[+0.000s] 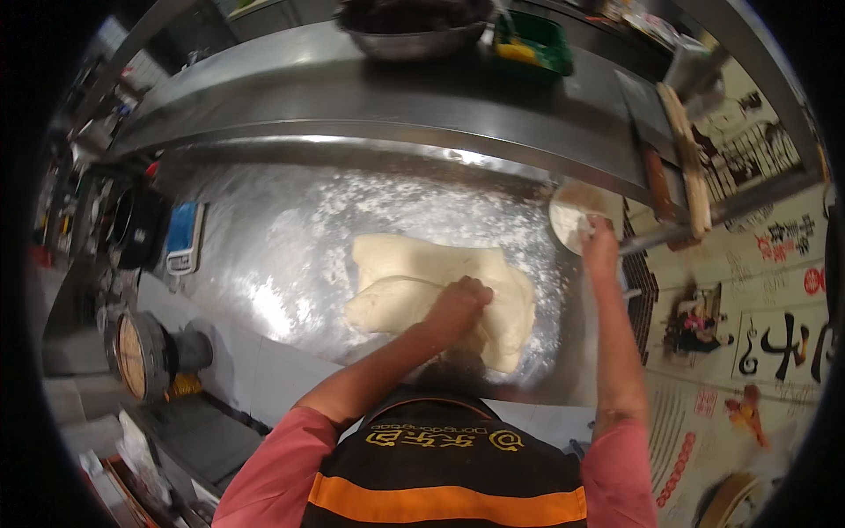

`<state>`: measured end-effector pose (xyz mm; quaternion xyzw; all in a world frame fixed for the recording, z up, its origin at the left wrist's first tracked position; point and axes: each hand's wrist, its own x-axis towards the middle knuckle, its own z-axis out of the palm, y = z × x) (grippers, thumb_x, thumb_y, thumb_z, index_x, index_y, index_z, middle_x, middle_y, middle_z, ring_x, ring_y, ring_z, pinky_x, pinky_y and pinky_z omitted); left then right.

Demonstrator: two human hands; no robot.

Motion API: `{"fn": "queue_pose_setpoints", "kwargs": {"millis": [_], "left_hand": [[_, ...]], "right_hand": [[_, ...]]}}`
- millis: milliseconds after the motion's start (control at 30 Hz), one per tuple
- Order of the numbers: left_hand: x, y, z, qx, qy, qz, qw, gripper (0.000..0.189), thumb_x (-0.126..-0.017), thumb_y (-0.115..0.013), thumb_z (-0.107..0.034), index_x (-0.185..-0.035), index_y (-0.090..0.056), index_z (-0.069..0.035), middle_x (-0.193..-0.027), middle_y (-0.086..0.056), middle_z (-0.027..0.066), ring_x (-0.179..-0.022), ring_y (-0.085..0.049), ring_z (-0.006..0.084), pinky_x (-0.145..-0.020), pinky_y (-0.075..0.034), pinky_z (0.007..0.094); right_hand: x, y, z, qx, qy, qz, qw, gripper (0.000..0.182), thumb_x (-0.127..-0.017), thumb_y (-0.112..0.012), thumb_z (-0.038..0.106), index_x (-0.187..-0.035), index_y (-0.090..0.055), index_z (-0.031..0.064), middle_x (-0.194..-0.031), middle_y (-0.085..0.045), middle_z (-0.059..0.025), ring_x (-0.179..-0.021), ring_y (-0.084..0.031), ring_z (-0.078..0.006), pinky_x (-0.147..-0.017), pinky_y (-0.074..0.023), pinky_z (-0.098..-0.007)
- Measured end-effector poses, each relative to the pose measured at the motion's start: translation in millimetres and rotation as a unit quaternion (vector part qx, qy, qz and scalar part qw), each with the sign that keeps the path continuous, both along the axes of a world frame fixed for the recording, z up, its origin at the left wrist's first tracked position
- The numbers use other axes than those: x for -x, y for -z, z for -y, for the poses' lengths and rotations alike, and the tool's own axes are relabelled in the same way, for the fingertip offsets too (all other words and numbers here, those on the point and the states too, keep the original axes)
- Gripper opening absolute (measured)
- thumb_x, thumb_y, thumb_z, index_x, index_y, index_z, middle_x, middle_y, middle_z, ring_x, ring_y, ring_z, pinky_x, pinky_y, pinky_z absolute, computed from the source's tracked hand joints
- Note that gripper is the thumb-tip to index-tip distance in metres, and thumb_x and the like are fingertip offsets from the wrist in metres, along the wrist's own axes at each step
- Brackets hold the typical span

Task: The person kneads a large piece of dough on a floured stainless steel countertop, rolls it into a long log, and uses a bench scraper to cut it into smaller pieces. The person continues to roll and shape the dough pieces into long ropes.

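A large, pale slab of dough [422, 261] lies folded over itself on a steel worktop [231, 237] dusted with flour. My left hand [462, 300] is curled on the dough right of its middle, knuckles up, gripping a part of the fold. Its fingertips are hidden. To the right, my right hand [599, 232] reaches over the rim of a round bowl [573, 191] holding white flour [568, 223]. The fingers of that hand are bent at the flour, and what lies between them is too small to make out.
A steel shelf [297, 99] spans the back, bearing a metal basin [416, 43] and a green basket [538, 46]. A cleaver [650, 145] and wooden stick [686, 158] hang over its right end. At the left lies a digital scale [185, 237]; a round sieve [132, 356] stands lower down.
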<state>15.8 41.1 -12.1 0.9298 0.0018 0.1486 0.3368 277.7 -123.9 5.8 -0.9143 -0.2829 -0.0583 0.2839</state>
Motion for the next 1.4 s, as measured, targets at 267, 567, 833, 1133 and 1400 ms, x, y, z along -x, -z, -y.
{"fn": "queue_pose_setpoints", "kwargs": {"millis": [267,567,833,1133,1400], "left_hand": [[23,-33,23,0.064,-0.037,-0.101,0.992,0.005,-0.075,-0.055,-0.004,-0.079,-0.058,-0.004,-0.078,-0.062,0.0191,-0.080,-0.062,0.0380,-0.072,-0.048,0.0465],[29,-32,13,0.336,-0.083,-0.047,0.937,0.012,-0.087,-0.059,-0.015,-0.091,-0.063,-0.004,-0.081,-0.065,0.0099,-0.080,-0.064,0.0247,-0.074,-0.050,0.0350],[39,13,-94,0.879,-0.131,0.040,0.457,0.048,-0.098,-0.043,-0.041,-0.126,-0.052,-0.003,-0.116,-0.063,0.0153,-0.104,-0.061,0.0270,-0.092,-0.048,0.0397],[124,11,-193,0.906,-0.066,0.178,0.378,0.077,-0.094,-0.033,-0.063,-0.147,-0.030,-0.007,-0.149,-0.034,0.0185,-0.136,-0.034,0.0388,-0.112,-0.028,0.0470],[196,-46,-248,0.809,-0.200,0.189,0.519,0.074,-0.098,-0.031,-0.059,-0.147,-0.027,-0.004,-0.151,-0.032,0.0126,-0.140,-0.030,0.0262,-0.115,-0.022,0.0394]], "right_hand": [[-54,38,-23,0.142,-0.033,0.018,0.989,0.041,-0.077,-0.070,0.010,-0.116,-0.058,0.0033,-0.102,-0.062,-0.0225,-0.103,-0.058,-0.0401,-0.087,-0.0490,-0.0442],[-112,85,5,-0.304,0.051,-0.437,0.845,0.020,-0.086,-0.055,0.005,-0.104,-0.061,0.0011,-0.092,-0.062,-0.0113,-0.082,-0.061,-0.0251,-0.073,-0.0516,-0.0362],[128,-5,-146,-0.482,-0.149,-0.739,0.446,0.015,-0.078,-0.054,0.008,-0.091,-0.057,0.0023,-0.090,-0.061,-0.0087,-0.087,-0.059,-0.0247,-0.079,-0.0496,-0.0373],[352,-27,-281,-0.085,-0.433,-0.136,0.887,0.044,-0.097,-0.041,0.026,-0.133,-0.048,0.0016,-0.142,-0.040,-0.0235,-0.132,-0.036,-0.0411,-0.111,-0.0253,-0.0474],[354,14,-407,-0.055,-0.326,-0.273,0.904,0.058,-0.098,-0.039,0.042,-0.140,-0.040,0.0021,-0.147,-0.035,-0.0234,-0.137,-0.031,-0.0373,-0.113,-0.0227,-0.0457]]}}
